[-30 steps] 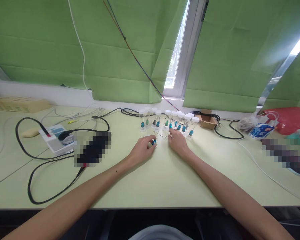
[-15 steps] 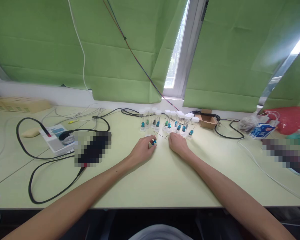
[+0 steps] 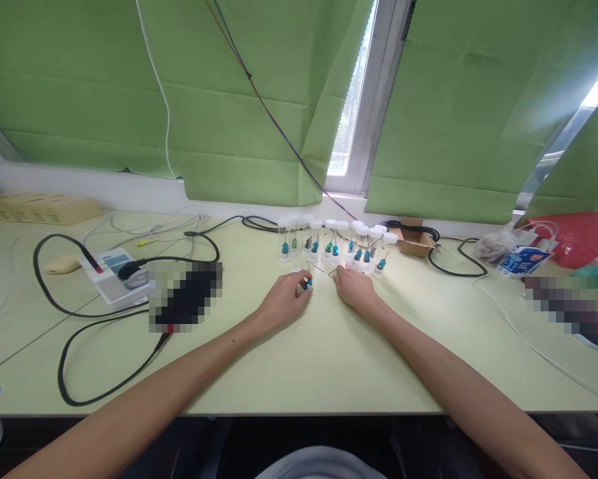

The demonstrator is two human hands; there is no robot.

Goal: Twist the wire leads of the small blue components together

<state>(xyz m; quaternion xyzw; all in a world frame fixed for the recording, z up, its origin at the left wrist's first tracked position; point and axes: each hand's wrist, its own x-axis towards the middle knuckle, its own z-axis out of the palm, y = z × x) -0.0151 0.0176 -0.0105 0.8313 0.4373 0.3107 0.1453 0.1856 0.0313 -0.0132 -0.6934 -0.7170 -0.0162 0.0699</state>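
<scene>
Just in front of the long row of transparent cylindrical vials with round white caps, two bare hands rest on the pale green tabletop. Nearer the row's left part, the left hand is closed to a pinch, thumb and finger pressed on a small bright-blue fitting that sits outside every vial. Beside that pinch, before the row, lies a thin dark metal stem; whether it belongs to the fitting is too fine to tell. The right hand is loosely curled close before the row's right part, its fingertips low and partly hidden, so I cannot tell if it has hold of anything (a second short metal stem shows by its fingertips).

As for progress, the vials appear upright and capped, and those whose insides can be made out contain a blue or green fitting with thin stems. I judge that portion done, and the small bright-blue fitting, loose from the row, the part left unsettled; how many more remain cannot be seen.

Right of the row stands an open brown cardboard box, and farther right a crumpled red plastic bag. Well to the row's left lies a white, blue-labelled plastic power unit; green fabric blinds hang behind.
</scene>
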